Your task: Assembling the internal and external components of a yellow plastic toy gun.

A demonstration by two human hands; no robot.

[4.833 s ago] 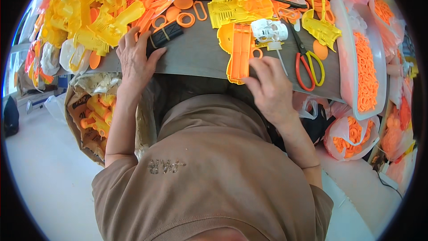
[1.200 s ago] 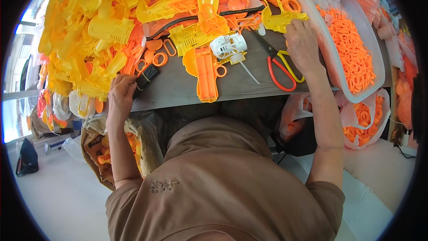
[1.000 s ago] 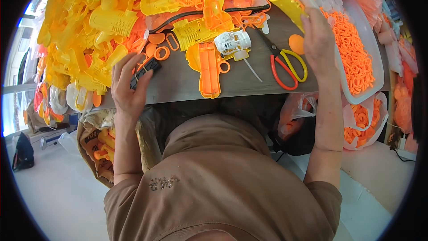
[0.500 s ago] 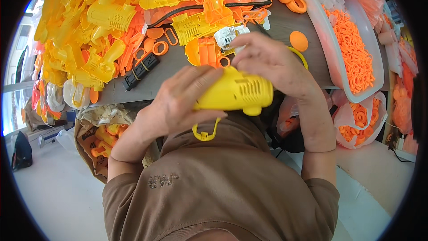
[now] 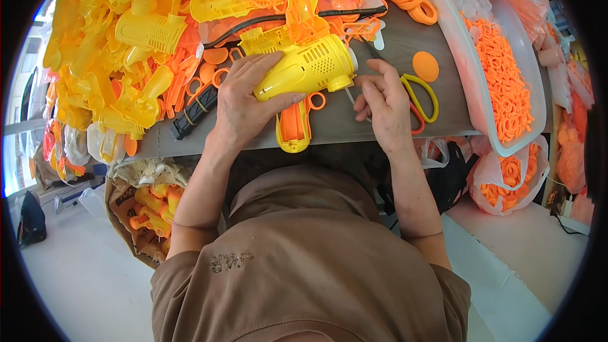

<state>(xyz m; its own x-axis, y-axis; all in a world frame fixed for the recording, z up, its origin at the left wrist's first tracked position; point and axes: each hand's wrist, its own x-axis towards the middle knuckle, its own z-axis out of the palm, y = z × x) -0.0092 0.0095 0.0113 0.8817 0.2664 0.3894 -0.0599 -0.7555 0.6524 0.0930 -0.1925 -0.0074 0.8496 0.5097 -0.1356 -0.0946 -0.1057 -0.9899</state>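
My left hand is closed around a yellow plastic toy housing with vent slots and small holes, held tilted above the table's front part. A white rim shows at its right end, and a thin pale rod sticks out below its round yellow stub. Under the housing hangs a yellow and orange handle-shaped part; whether they are joined is hidden. My right hand is beside the stub, fingers curled together near the rod; what they hold, if anything, is too small to make out.
Scissors with yellow and red handles lie right of my right hand, near an orange disc. Yellow shells pile up at left. A clear bin holds orange rings. A black bundle lies at the table edge.
The yellow housing has moved up and away from my body, and its right end now points up. My right hand has dropped from above the housing to beside its stub. The scissors have come into sight.
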